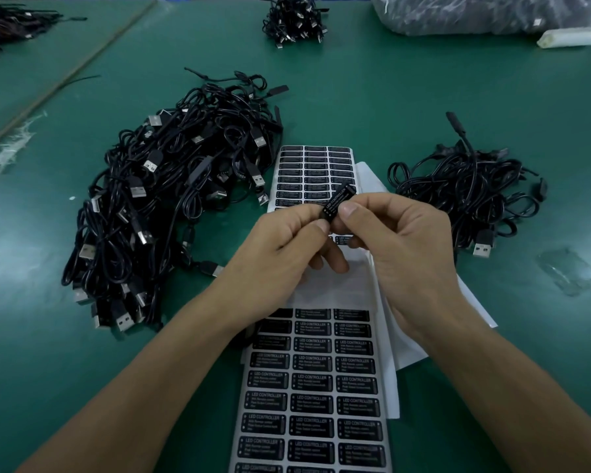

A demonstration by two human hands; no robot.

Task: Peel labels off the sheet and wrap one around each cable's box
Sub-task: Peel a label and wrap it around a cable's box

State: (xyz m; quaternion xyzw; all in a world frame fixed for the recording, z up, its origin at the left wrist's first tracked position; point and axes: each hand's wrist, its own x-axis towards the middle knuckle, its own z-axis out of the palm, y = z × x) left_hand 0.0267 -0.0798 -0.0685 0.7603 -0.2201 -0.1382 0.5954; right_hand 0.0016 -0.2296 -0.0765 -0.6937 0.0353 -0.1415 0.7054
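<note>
A small black cable box point(337, 199) with a white-printed "LED CONTROLLER" label on it is held above the label sheets. My left hand point(287, 247) pinches its lower end between thumb and fingers. My right hand point(393, 240) pinches it from the right with thumb and forefinger. A sheet of black labels point(313, 397) lies under my forearms, and a second sheet point(307, 172) lies beyond my hands. The box's cable is hidden behind my hands.
A big pile of black USB cables point(164, 199) lies to the left and a smaller pile point(471, 192) to the right on the green table point(389, 97). Another cable bundle point(294, 20) and a plastic bag point(475, 11) sit at the far edge. White backing sheets point(382, 291) lie under my right hand.
</note>
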